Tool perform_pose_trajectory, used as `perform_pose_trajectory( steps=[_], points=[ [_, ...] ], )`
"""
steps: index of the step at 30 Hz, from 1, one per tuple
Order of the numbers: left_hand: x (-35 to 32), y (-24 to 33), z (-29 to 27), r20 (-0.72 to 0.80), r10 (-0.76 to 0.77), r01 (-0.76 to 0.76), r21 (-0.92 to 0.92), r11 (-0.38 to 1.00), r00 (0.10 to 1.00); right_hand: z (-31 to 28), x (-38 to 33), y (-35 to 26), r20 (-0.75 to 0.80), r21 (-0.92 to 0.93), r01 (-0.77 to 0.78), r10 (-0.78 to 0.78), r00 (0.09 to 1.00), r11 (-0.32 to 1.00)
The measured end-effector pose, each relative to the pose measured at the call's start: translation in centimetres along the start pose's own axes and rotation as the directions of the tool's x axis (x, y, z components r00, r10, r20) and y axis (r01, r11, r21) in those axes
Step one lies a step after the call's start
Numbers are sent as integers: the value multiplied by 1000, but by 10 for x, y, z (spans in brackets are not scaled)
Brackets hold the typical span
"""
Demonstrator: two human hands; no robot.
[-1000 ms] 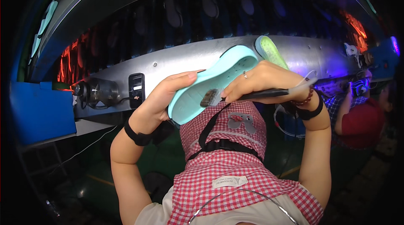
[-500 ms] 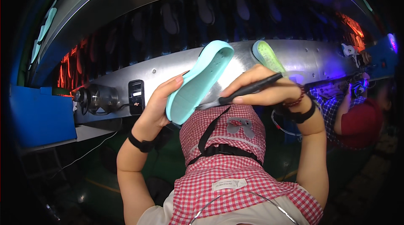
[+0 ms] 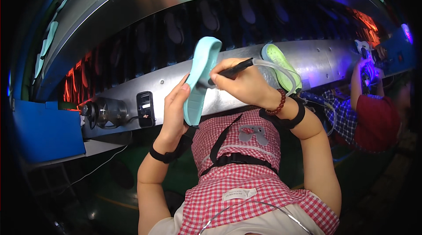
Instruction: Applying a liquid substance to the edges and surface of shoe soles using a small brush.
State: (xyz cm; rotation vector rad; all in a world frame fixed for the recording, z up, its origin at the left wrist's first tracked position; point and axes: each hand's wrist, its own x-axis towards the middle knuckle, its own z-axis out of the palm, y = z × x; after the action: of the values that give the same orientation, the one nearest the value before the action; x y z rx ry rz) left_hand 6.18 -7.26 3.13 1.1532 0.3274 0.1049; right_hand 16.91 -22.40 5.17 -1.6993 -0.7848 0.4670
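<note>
A light turquoise shoe sole (image 3: 197,70) stands raised and tilted on its edge over the metal ledge. My left hand (image 3: 175,107) grips its lower outer side, thumb along the rim. In my right hand (image 3: 244,83) is a black pen-like tool (image 3: 237,67), pinched by the fingers, with a clear hose running from its back end. Its tip reaches into the sole's hollow side; exact contact is hard to see. Right of my right hand, a second sole (image 3: 281,63), yellow-green inside with a pale blue edge, lies on the ledge.
A phone (image 3: 145,110) and a clear jar with a black lid (image 3: 107,113) stand at the ledge's left end, near a blue box (image 3: 46,131). Dark rows of soles hang or stand behind. At right, a co-worker in red (image 3: 378,121) handles something under violet light.
My left hand has turned the turquoise sole more upright and edge-on. The right hand has moved left and up, bringing the black tool's tip from below the sole into its hollow.
</note>
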Motion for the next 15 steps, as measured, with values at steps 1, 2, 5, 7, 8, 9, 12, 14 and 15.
perform_pose_trajectory(
  steps=[1, 2, 5, 7, 8, 9, 12, 14, 15],
  points=[
    [2, 1, 0, 5, 0, 0, 2, 1000, 1000, -1, 0, 3, -5, -1, 0, 0, 1000, 1000],
    [6, 1, 0, 15, -22, 23, -49, 999, 1000, -1, 0, 6, -107, -65, 114, -120, 987, 991],
    [6, 3, -5, 55, 2, 6, -151, 988, 998, 8, 6, 13, -276, -183, 399, -437, 856, 898],
    [6, -1, -1, 76, -47, 69, -318, 946, 996, 9, 16, 23, -442, 108, 254, -182, 878, 961],
    [7, -4, -3, 87, -61, 87, -340, 936, 994, 10, 19, 30, -456, 115, 237, -161, 875, 965],
    [6, -5, -3, 52, -82, 96, -383, 919, 995, 15, 19, 41, -445, 45, 281, -233, 865, 959],
    [2, -10, -19, 27, -92, 94, -478, 874, 995, 22, 2, 38, -168, 303, 184, -137, 976, 935],
    [-6, 1, -29, 118, -39, 94, -499, 861, 992, 2, -20, 33, -25, 663, 95, -105, 994, 743],
    [-13, 10, -35, 168, 18, 71, -513, 855, 986, -8, -32, 29, 10, 828, 55, -112, 994, 557]
  ],
)
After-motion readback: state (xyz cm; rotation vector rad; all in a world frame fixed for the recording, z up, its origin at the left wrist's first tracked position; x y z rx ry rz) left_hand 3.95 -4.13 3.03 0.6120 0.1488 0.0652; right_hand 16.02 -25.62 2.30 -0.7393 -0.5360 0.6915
